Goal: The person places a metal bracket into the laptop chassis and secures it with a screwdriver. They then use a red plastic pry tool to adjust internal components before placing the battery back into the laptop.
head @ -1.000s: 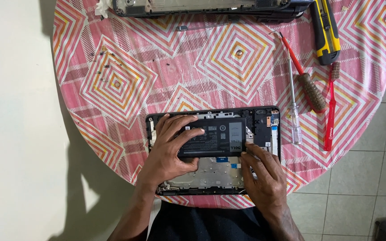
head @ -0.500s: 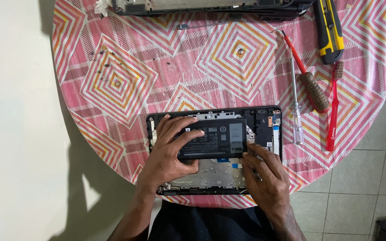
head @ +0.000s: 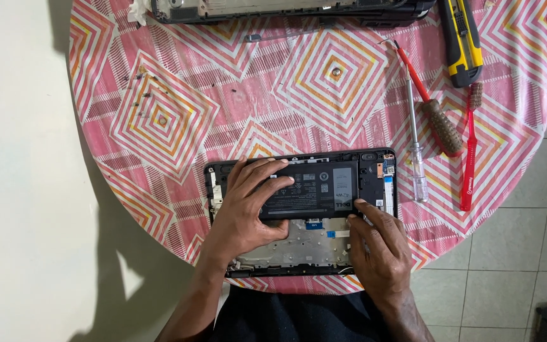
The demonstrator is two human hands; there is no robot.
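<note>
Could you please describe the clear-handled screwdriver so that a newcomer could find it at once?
Start at the round pink table and look just right of the opened laptop. Among three long tools, the screwdriver lies nearest the laptop: clear handle, bare metal shaft, unlike the red toothbrush.

You sit at home repair spot: round table (head: 159, 126) under pink patterned cloth, tiled floor (head: 508, 291), opened laptop base (head: 375, 166), screwdrivers (head: 416, 158), yellow utility knife (head: 462, 39), red toothbrush (head: 470, 152) beside it.
</note>
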